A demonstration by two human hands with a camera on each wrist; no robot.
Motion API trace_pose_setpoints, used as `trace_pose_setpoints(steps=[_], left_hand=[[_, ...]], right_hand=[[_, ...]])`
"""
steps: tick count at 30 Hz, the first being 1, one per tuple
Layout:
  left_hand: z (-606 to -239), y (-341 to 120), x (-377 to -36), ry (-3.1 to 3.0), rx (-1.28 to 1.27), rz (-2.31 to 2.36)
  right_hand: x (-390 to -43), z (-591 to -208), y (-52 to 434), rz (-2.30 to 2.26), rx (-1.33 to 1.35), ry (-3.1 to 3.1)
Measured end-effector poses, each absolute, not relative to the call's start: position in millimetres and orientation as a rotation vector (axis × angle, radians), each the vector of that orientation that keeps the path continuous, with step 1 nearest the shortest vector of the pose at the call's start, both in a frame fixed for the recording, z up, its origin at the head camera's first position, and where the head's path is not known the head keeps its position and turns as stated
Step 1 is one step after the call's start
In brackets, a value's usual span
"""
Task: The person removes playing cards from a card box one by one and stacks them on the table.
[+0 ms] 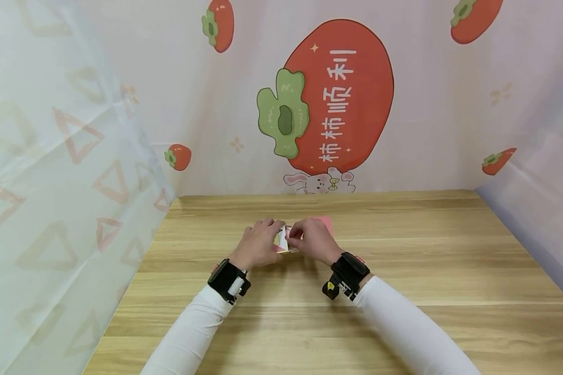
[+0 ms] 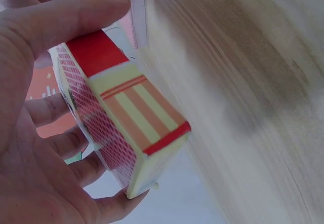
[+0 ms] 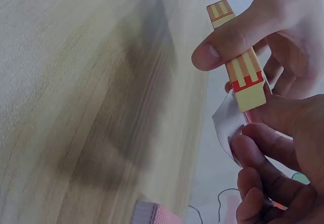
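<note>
My left hand (image 1: pixel 261 245) grips a small playing card box (image 2: pixel 121 107), its thumb on one narrow striped side and its fingers round the other. The box has red-and-white patterned faces and cream, orange and red sides. At the box's end, the fingers of my right hand (image 3: pixel 283 153) pinch near a pale flap (image 3: pixel 227 122) that sticks out. In the head view the box (image 1: pixel 282 239) is between both hands, its near face partly white with a dark mark. Whether anything is inside the box is hidden.
A deck of cards (image 1: pixel 326 223) with a pink patterned back lies on the wooden table (image 1: pixel 403 250), just beyond my right hand and partly hidden by it. A printed cloth (image 1: pixel 431 114) hangs behind the table, and another hangs along the left side.
</note>
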State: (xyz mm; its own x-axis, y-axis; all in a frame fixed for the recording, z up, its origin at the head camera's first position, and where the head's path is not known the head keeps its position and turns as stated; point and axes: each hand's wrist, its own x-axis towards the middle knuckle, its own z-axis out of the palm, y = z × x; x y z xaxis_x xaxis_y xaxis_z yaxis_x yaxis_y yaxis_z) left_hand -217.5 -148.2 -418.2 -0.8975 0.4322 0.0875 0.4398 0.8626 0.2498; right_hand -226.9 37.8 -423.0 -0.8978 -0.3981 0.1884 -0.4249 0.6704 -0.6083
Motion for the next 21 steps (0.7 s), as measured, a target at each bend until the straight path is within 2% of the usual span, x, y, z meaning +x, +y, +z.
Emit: trace_pose_setpoints(steps=[14, 21], left_hand=[[-417.3, -144.2, -219.6, -2.997, -0.724, -0.43], [-417.6, -147.0, -217.6, -3.011, -0.71, -0.427]], right_hand=[[-232.0, -431.9, 36.1, 1.063, 0.503, -2.891], [-230.6, -427.9, 45.4, 1.212, 0.451, -2.922]])
